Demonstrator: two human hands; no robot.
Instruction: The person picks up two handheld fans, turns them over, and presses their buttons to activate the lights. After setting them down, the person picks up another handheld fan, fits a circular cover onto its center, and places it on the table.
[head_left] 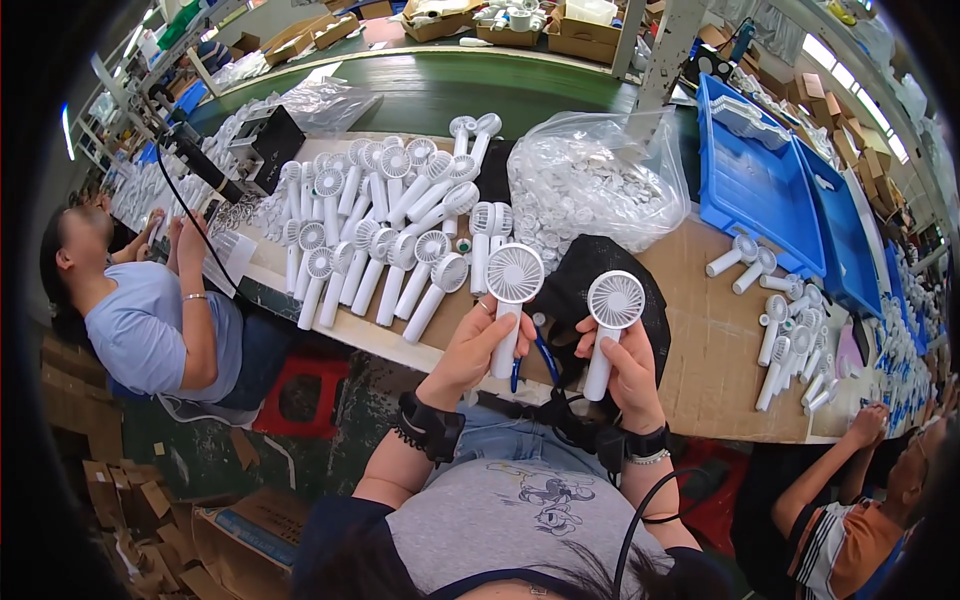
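Observation:
A white handheld fan (514, 275) stands upright in my left hand (477, 345), the fingers wrapped round its handle. My right hand (632, 362) grips a second white handheld fan (615, 301) by the handle, its round grille facing me. Both fans are held side by side above the table's near edge, apart from each other. Just left of my left hand lies a large group of white handheld fans (372, 235), packed close together. Between my hands, blue-handled pliers (546, 355) show in part. Behind my right hand is a bunched black cloth or bag (640, 290).
A clear plastic bag (600, 185) of small white parts sits beyond my hands. Blue trays (755, 190) and more fans (798, 335) are at the right. Behind the table runs a green conveyor belt (450, 92). Co-workers sit left (165, 320) and right (862, 510).

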